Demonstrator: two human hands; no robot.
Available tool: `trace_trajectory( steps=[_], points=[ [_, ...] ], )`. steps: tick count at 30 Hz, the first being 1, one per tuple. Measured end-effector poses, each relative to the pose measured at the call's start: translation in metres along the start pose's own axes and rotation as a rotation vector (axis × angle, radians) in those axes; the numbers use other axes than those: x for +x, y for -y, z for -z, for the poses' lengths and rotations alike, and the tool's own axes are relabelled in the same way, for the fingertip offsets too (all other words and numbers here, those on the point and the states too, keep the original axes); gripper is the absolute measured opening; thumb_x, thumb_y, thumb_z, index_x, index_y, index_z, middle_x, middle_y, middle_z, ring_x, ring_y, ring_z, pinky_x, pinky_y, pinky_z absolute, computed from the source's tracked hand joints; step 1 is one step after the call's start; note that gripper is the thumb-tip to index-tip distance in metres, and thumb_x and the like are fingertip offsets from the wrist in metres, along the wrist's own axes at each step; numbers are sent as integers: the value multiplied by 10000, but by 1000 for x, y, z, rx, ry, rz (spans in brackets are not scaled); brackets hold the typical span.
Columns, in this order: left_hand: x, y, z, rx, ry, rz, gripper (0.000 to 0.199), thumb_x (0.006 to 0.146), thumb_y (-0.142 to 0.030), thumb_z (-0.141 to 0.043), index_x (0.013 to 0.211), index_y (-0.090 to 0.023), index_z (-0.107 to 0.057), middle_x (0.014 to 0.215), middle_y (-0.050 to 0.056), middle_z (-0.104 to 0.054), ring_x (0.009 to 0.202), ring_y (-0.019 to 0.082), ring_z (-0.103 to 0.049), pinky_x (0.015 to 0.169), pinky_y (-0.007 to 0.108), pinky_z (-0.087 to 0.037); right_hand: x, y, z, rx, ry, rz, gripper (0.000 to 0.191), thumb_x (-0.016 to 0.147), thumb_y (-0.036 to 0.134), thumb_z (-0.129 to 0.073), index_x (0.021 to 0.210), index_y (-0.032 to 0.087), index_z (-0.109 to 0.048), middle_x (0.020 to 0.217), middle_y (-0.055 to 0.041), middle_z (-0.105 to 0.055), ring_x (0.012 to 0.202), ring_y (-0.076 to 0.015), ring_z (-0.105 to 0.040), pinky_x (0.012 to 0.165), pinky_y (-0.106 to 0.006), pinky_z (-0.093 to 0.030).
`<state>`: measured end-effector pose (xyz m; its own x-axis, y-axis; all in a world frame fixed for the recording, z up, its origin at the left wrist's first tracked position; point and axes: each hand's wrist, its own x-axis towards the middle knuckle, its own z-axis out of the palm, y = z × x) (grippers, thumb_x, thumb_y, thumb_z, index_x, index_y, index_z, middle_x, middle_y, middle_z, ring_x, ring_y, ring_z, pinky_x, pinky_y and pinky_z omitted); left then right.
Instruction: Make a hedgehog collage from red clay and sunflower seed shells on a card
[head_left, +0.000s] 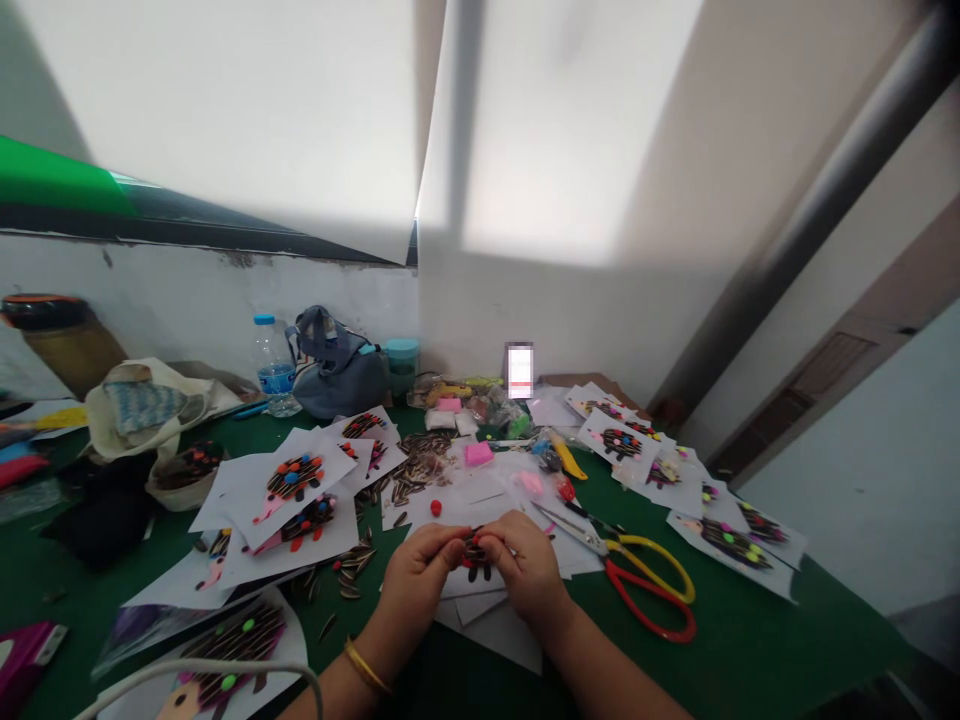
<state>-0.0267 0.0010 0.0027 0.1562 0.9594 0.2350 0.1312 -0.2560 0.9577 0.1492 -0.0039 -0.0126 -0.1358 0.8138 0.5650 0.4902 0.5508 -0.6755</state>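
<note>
My left hand (424,575) and my right hand (527,570) meet low in the middle of the view, over white paper. Both have thumb and fingers pinched together above a small dark figure (478,573) with red on it, mostly covered by the fingers. What sits in each pinch is too small to make out. Just beyond them lies a red clay ball (436,508). Striped seeds (409,480) are heaped on the paper past my left hand. Scissors (637,570) with red and yellow handles lie to the right of my right hand.
Seed-covered hedgehog pictures (296,480) overlap on the left; more pictures (724,540) lie on the right. Pink clay (478,455) and bags of clay sit behind. A bottle (276,375), a blue bag (341,375) and a phone (520,370) stand by the wall. A cable (217,665) crosses the lower left.
</note>
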Motion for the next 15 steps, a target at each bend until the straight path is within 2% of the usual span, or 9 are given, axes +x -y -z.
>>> trace_trajectory(
  steps=[2, 4, 7, 9, 11, 15],
  points=[
    [0, 1, -1, 12, -7, -46, 279, 791, -404, -643, 957, -223, -774, 805, 57, -686, 771, 200, -630, 751, 321, -514, 2, 1, 1, 11, 9, 54, 203, 961, 268, -502, 970, 236, -702, 802, -32, -682, 791, -186, -592, 736, -326, -451],
    [0, 3, -2, -4, -29, -41, 291, 768, -410, -672, 964, -214, -763, 816, 55, -676, 771, 199, -625, 741, 316, -514, 4, 2, 1, 35, -22, 71, 192, 947, 266, -528, 1055, 231, -682, 862, -49, -682, 841, -200, -591, 757, -342, -463],
    [-1, 7, -2, -52, -31, 62, 287, 739, -446, -701, 844, -181, -737, 743, 49, -678, 687, 188, -618, 648, 287, -510, 3, 4, 0, 45, -33, 47, 140, 917, 317, -587, 907, 223, -691, 787, -35, -661, 782, -193, -581, 713, -331, -456],
    [-2, 7, -1, -41, -10, 97, 322, 771, -486, -653, 739, -173, -721, 637, 35, -649, 611, 174, -594, 593, 272, -495, 2, 4, 1, 29, -11, 35, 228, 929, 339, -565, 768, 219, -673, 705, -18, -635, 715, -175, -565, 678, -316, -434],
    [-2, 5, -1, -28, -12, 96, 340, 785, -495, -627, 727, -176, -730, 614, 31, -646, 584, 168, -584, 577, 272, -493, 1, 4, 1, 9, 6, 34, 283, 955, 329, -514, 744, 219, -668, 691, -17, -631, 702, -170, -562, 673, -312, -426],
    [-1, 1, -3, -53, -63, 84, 318, 756, -439, -663, 937, -194, -756, 833, 63, -714, 721, 194, -642, 695, 314, -534, 2, 1, 0, 8, -23, 48, 229, 976, 257, -452, 1033, 222, -671, 867, -55, -682, 853, -200, -600, 771, -344, -471]
  ],
)
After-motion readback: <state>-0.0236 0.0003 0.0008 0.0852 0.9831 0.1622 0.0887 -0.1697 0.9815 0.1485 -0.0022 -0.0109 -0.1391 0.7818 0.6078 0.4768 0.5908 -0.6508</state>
